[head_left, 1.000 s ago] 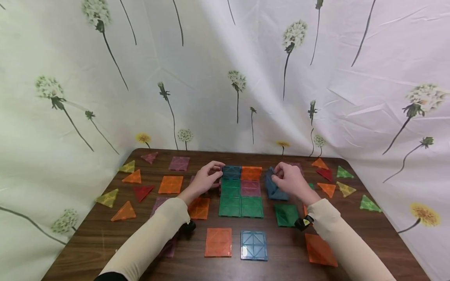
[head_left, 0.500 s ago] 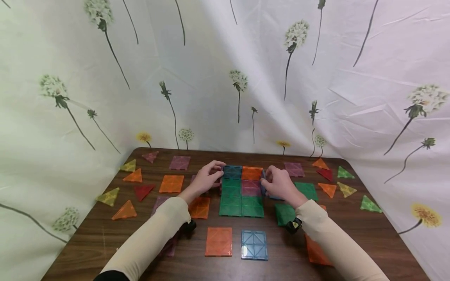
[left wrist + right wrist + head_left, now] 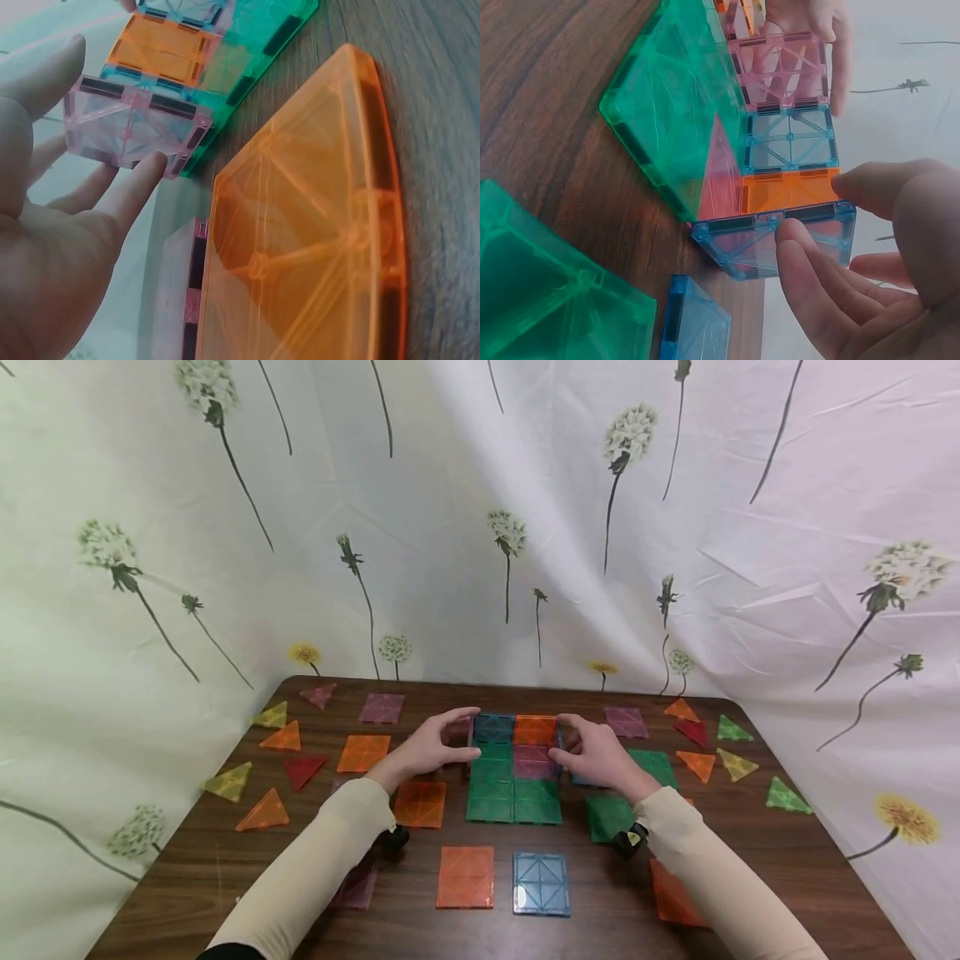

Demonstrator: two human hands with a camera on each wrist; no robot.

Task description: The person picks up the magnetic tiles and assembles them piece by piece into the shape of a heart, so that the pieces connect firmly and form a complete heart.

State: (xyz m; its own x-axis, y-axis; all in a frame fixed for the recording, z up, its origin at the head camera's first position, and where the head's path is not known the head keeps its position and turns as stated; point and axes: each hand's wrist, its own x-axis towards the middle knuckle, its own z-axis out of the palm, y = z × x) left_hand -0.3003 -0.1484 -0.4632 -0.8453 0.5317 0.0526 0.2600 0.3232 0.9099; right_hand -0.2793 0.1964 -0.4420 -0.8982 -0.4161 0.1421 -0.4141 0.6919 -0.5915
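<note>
Transparent magnetic tiles form a low structure: green square tiles [image 3: 491, 802] and a pink square lie flat. A blue tile [image 3: 493, 728] and an orange tile [image 3: 536, 729] stand along the back. My left hand [image 3: 422, 747] has its thumb spread from its fingers; the fingertips touch the outer face of an upright pink square tile [image 3: 131, 124] on the left side. On the right side, my right hand [image 3: 596, 756] holds an upright blue square tile [image 3: 772, 240], fingers on its outer face and thumb over its inner side by the orange tile's corner.
In front lie an orange square [image 3: 465, 877] and a blue square [image 3: 542, 883]. A green square [image 3: 609, 818] sits by the right wrist, an orange one [image 3: 420, 804] by the left. Several triangles, including a red one [image 3: 303, 771], lie along both sides of the wooden table [image 3: 585, 935].
My right hand has moved left with the blue square tile, which now stands at the structure's right side. My left thumb has come away from the pink tile.
</note>
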